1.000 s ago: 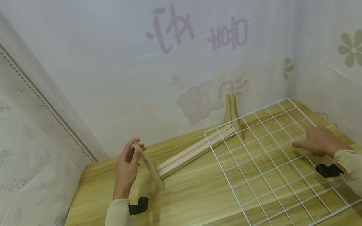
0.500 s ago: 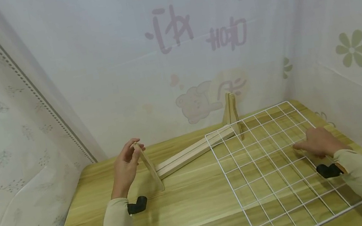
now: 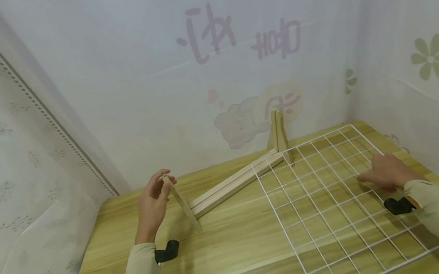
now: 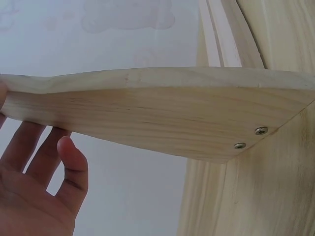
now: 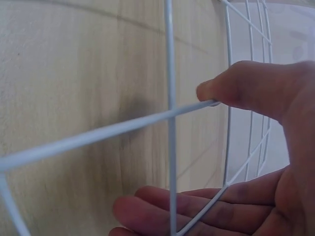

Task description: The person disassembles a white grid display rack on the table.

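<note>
A light wooden stand has two upright end panels joined by paired crossbars (image 3: 232,184). My left hand (image 3: 154,203) holds the near-left end panel (image 3: 183,204) by its top, fingers and thumb on either side. In the left wrist view, the panel (image 4: 147,108) shows two metal screw heads (image 4: 261,131) low down, and some fingertips are hidden behind it. My right hand (image 3: 388,172) grips a white wire grid (image 3: 285,228) at its right side. Thumb on a wire (image 5: 123,127), fingers beneath, that hand (image 5: 290,196) keeps the grid above the tabletop, its far-left corner overlapping the stand in the head view.
The wood-grain table (image 3: 233,262) lies beneath everything. Behind it hangs a printed white curtain (image 3: 142,97), and patterned cloths stand at left and right. The stand's far end panel (image 3: 275,134) rises close to the back curtain. A black wrist mount (image 3: 167,251) juts from the left sleeve.
The wire grid has shifted slightly toward me and to the right, its far edge lower in view. The stand's far end has edged slightly left. Both hands keep their hold.
</note>
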`<action>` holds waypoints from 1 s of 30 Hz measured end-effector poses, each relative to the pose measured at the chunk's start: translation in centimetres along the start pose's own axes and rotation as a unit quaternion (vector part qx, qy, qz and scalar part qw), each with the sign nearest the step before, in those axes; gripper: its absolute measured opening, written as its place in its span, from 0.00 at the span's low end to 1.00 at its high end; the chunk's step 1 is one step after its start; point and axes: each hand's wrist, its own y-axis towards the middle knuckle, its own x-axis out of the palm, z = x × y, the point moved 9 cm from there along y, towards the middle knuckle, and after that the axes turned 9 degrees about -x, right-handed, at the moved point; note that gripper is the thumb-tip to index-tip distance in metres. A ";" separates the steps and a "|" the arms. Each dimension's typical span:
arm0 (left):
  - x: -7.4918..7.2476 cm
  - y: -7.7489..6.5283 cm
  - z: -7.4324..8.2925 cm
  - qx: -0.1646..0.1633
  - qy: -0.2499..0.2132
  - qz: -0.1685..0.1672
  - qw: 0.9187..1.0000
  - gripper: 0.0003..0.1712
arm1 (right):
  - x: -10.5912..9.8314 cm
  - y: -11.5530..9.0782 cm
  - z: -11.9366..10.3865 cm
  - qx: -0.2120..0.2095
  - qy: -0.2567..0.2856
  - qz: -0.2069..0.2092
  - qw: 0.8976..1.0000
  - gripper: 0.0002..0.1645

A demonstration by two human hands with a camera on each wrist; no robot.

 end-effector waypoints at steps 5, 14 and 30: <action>-0.1 -0.1 -0.7 0.022 0.006 0.003 1.000 0.20 | 0.4 -0.2 0.5 0.002 -0.004 -0.013 1.000 0.31; -0.7 -1.2 -0.6 0.031 -0.007 -0.002 0.999 0.20 | 0.5 -0.6 0.8 0.018 -0.001 -0.027 0.999 0.26; -1.3 -2.2 -0.5 0.039 -0.046 -0.021 0.998 0.21 | 0.1 -0.9 1.3 0.028 -0.016 -0.029 0.999 0.24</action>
